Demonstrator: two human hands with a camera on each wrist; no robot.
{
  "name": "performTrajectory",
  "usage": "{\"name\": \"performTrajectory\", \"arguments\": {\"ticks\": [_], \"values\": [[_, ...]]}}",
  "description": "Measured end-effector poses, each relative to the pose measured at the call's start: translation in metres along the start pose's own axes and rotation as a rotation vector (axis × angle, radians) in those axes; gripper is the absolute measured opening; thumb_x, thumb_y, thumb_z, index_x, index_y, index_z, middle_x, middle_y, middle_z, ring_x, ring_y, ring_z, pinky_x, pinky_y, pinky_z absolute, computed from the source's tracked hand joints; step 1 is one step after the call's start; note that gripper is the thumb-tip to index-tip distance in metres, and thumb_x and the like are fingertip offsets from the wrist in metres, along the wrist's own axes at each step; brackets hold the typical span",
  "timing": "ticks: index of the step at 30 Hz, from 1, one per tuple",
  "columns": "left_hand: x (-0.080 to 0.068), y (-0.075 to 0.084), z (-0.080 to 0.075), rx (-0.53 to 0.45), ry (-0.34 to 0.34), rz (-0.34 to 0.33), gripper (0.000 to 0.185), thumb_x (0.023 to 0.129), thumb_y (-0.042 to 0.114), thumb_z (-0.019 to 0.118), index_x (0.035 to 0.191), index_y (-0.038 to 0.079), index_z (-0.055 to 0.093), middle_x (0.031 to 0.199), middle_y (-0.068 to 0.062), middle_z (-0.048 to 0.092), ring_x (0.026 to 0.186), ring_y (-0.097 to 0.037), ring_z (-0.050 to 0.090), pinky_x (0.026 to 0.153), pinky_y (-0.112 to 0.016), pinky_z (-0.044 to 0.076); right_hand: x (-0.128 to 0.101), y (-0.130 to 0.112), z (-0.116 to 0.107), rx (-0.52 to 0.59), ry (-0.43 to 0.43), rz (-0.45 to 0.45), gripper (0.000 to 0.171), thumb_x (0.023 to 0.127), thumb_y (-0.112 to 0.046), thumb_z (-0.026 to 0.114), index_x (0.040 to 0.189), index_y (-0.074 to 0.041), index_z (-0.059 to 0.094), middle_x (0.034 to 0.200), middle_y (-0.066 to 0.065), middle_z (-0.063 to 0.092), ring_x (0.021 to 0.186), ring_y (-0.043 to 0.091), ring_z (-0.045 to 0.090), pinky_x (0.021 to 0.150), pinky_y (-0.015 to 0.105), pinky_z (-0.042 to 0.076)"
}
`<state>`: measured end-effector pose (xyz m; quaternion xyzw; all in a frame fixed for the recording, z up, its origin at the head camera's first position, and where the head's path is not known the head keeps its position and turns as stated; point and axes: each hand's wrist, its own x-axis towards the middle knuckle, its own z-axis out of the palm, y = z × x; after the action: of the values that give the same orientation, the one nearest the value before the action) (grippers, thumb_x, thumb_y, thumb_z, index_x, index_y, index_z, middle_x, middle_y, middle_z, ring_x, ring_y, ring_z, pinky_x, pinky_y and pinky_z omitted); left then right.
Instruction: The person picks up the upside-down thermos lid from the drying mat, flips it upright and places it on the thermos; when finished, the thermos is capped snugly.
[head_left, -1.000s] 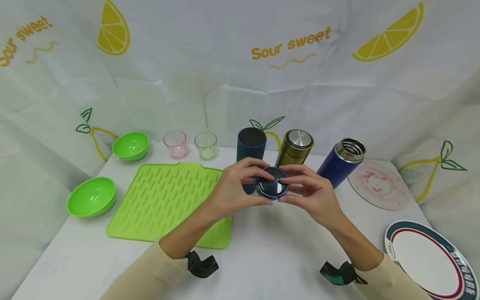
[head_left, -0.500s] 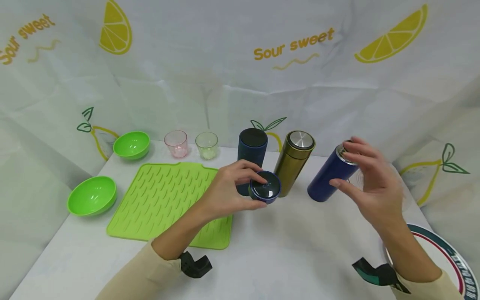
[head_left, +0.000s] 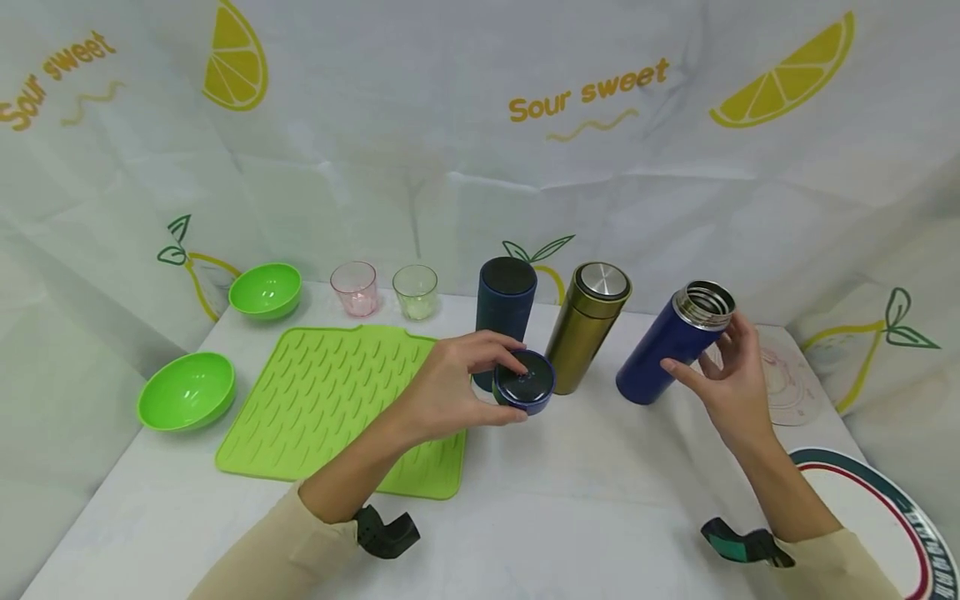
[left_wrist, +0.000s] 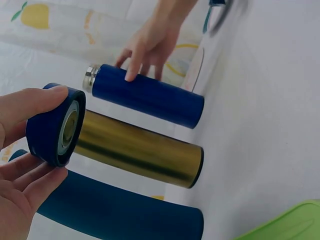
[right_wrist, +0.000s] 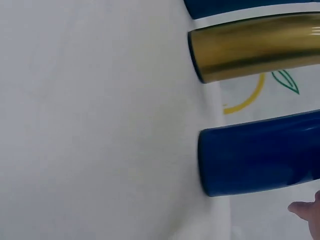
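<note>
Held in the left hand [head_left: 457, 387]: a short, round blue cap [head_left: 524, 392], fingers and thumb curled round its rim, flat glossy top tilted up toward the head camera, open underside with a pale liner visible in the left wrist view [left_wrist: 69, 127]. Raised above the middle of the tabletop [head_left: 585, 492], just in front of two closed flasks.

Touched by the right hand [head_left: 723, 379]: a blue flask [head_left: 670, 346], a smooth cylinder with a bare threaded steel mouth, uncapped. Long axis upright. Fingers laid on its upper wall, thumb low on the side; whether actually gripped, cannot tell. Standing near the back edge, right of centre.

Beside it toward the left: a brushed gold flask [head_left: 588, 326] with a steel lid, then a matte dark blue flask [head_left: 504, 312], both upright cylinders.
</note>
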<state>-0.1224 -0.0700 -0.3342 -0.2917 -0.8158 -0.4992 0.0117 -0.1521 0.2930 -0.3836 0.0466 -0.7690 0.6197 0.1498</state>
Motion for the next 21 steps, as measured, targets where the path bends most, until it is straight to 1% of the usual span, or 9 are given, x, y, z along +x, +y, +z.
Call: {"name": "performTrajectory", "arguments": {"ticks": [2, 5, 7, 9, 12, 15, 18, 19, 21], "values": [[0.0, 0.0, 0.0, 0.01, -0.007, -0.005, 0.038, 0.071, 0.014, 0.093, 0.105, 0.01, 0.077, 0.129, -0.005, 0.067, 0.121, -0.021, 0.067, 0.101, -0.026, 0.056, -0.001, 0.006, 0.002, -0.032, -0.014, 0.036, 0.1, 0.083, 0.009, 0.077, 0.159, -0.026, 0.022, 0.165, 0.001, 0.029, 0.158, 0.026, 0.025, 0.128, 0.047, 0.023], [0.001, -0.001, 0.0, 0.01, -0.009, -0.003, 0.039, 0.07, 0.014, 0.094, 0.104, 0.01, 0.076, 0.128, -0.006, 0.067, 0.119, -0.021, 0.068, 0.099, -0.027, 0.058, -0.002, 0.012, 0.006, -0.06, -0.022, 0.088, 0.1, 0.084, 0.006, 0.078, 0.158, -0.029, 0.021, 0.166, 0.006, 0.029, 0.158, 0.03, 0.027, 0.124, 0.062, 0.024], [0.001, -0.001, 0.0, 0.014, -0.007, 0.004, 0.04, 0.069, 0.014, 0.094, 0.104, 0.01, 0.075, 0.128, -0.006, 0.067, 0.118, -0.022, 0.068, 0.097, -0.028, 0.059, -0.002, 0.013, 0.007, -0.077, -0.026, 0.113, 0.101, 0.084, 0.004, 0.078, 0.158, -0.031, 0.018, 0.167, 0.008, 0.027, 0.158, 0.032, 0.027, 0.12, 0.067, 0.025], [0.001, -0.002, 0.0, 0.016, -0.004, 0.009, 0.04, 0.069, 0.014, 0.095, 0.104, 0.01, 0.075, 0.128, -0.006, 0.067, 0.118, -0.022, 0.068, 0.096, -0.029, 0.06, -0.001, 0.014, 0.009, -0.079, -0.032, 0.127, 0.104, 0.084, 0.004, 0.079, 0.158, -0.033, 0.016, 0.168, 0.009, 0.026, 0.157, 0.035, 0.027, 0.118, 0.071, 0.026], [0.001, -0.002, 0.0, 0.023, -0.002, 0.011, 0.04, 0.069, 0.014, 0.095, 0.103, 0.011, 0.074, 0.127, -0.005, 0.066, 0.118, -0.022, 0.067, 0.095, -0.031, 0.06, 0.001, 0.014, 0.01, -0.057, -0.051, 0.135, 0.106, 0.083, 0.004, 0.08, 0.158, -0.034, 0.015, 0.167, 0.01, 0.025, 0.157, 0.037, 0.027, 0.118, 0.07, 0.026], [0.001, -0.002, -0.001, 0.032, 0.006, 0.012, 0.04, 0.068, 0.015, 0.095, 0.101, 0.011, 0.073, 0.127, -0.005, 0.066, 0.117, -0.021, 0.067, 0.094, -0.032, 0.061, 0.002, 0.012, 0.009, -0.06, -0.081, 0.129, 0.104, 0.083, 0.004, 0.08, 0.156, -0.033, 0.017, 0.165, 0.01, 0.027, 0.156, 0.039, 0.028, 0.116, 0.072, 0.026], [0.002, -0.003, -0.001, 0.039, 0.013, 0.016, 0.039, 0.068, 0.015, 0.095, 0.1, 0.012, 0.072, 0.126, -0.003, 0.065, 0.117, -0.02, 0.066, 0.094, -0.033, 0.061, 0.002, 0.009, 0.007, -0.09, -0.129, 0.127, 0.103, 0.084, 0.002, 0.08, 0.157, -0.033, 0.017, 0.165, 0.012, 0.026, 0.155, 0.043, 0.027, 0.113, 0.075, 0.027], [0.002, -0.003, -0.001, 0.04, 0.015, 0.019, 0.039, 0.068, 0.015, 0.095, 0.1, 0.012, 0.072, 0.126, -0.003, 0.065, 0.118, -0.02, 0.066, 0.093, -0.033, 0.061, 0.001, 0.007, 0.005, -0.117, -0.148, 0.128, 0.104, 0.084, -0.001, 0.081, 0.158, -0.034, 0.016, 0.166, 0.012, 0.026, 0.154, 0.045, 0.027, 0.112, 0.075, 0.029], [0.003, -0.003, -0.002, 0.037, 0.018, 0.025, 0.039, 0.069, 0.016, 0.094, 0.099, 0.013, 0.071, 0.125, -0.002, 0.065, 0.118, -0.02, 0.066, 0.093, -0.035, 0.062, -0.001, 0.003, 0.002, -0.168, -0.187, 0.128, 0.107, 0.084, -0.004, 0.082, 0.159, -0.036, 0.013, 0.168, 0.012, 0.025, 0.153, 0.047, 0.029, 0.115, 0.06, 0.04]]}}
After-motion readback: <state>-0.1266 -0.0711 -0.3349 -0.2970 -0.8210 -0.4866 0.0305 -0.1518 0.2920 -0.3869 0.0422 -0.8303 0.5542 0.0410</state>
